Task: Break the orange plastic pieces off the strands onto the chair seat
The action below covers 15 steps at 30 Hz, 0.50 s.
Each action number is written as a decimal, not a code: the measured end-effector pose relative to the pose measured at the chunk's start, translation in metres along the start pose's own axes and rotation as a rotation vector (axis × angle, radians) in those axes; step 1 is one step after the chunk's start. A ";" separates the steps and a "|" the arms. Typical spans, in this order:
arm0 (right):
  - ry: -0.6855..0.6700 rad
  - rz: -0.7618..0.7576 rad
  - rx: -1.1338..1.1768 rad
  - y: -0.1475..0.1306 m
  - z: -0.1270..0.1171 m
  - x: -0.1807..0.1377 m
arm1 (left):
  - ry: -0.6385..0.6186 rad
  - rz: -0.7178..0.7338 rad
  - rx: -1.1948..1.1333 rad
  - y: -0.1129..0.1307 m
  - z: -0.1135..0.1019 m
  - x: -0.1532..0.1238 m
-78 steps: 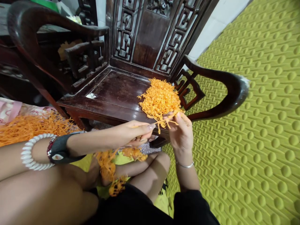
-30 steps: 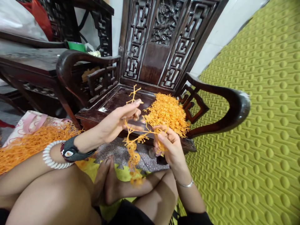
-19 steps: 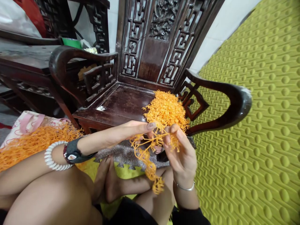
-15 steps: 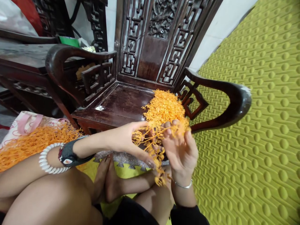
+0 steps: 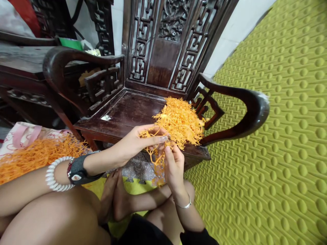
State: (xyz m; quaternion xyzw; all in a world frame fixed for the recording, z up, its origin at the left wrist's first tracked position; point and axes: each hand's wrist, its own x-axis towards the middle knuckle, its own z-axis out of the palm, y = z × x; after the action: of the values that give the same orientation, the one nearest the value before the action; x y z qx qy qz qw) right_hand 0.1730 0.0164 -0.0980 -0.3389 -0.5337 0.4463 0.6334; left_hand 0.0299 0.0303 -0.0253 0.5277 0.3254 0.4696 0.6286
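My left hand (image 5: 139,141) pinches a tangled bunch of thin orange strands (image 5: 155,160) in front of the chair's seat edge. My right hand (image 5: 173,164) grips the same bunch from below, and loose strands hang down between the two hands. Just beyond them a heap of orange strands (image 5: 180,120) lies on the right side of the dark wooden chair seat (image 5: 127,110). A white bead bracelet and a black watch are on my left wrist. A thin silver bangle is on my right wrist.
A larger pile of orange strands (image 5: 35,156) lies on a pink bag (image 5: 21,134) at the left. The carved chair's armrests (image 5: 245,102) curve out on both sides. A green bumpy foam mat (image 5: 276,153) covers the floor at the right. My crossed legs fill the foreground.
My left hand went from raised above the seat down to the bunch. My right hand turned and dropped lower, closing on the strands. The camera view shifted slightly.
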 end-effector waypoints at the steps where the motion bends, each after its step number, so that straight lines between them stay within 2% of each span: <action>1: -0.012 0.004 -0.015 0.001 -0.001 -0.001 | 0.015 -0.001 0.012 0.001 -0.001 0.000; 3: 0.013 -0.004 -0.031 0.001 -0.005 -0.003 | 0.036 -0.006 0.071 0.003 -0.003 0.000; 5: 0.050 -0.027 -0.022 0.000 -0.008 -0.005 | 0.007 -0.017 0.146 0.005 -0.005 -0.001; 11: 0.174 -0.039 0.118 -0.020 -0.007 -0.006 | -0.279 -0.141 0.220 0.008 -0.001 -0.007; 13: 0.305 -0.088 0.123 -0.033 -0.011 -0.007 | -0.327 -0.133 0.226 0.012 0.000 -0.010; 15: 0.468 -0.199 0.081 -0.050 -0.027 -0.009 | -0.324 -0.094 0.242 0.017 -0.003 -0.014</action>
State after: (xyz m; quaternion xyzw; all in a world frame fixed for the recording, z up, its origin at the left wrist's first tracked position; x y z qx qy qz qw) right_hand 0.2094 -0.0091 -0.0612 -0.3530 -0.3848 0.3123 0.7936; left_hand 0.0184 0.0186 -0.0102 0.6523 0.2983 0.3059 0.6261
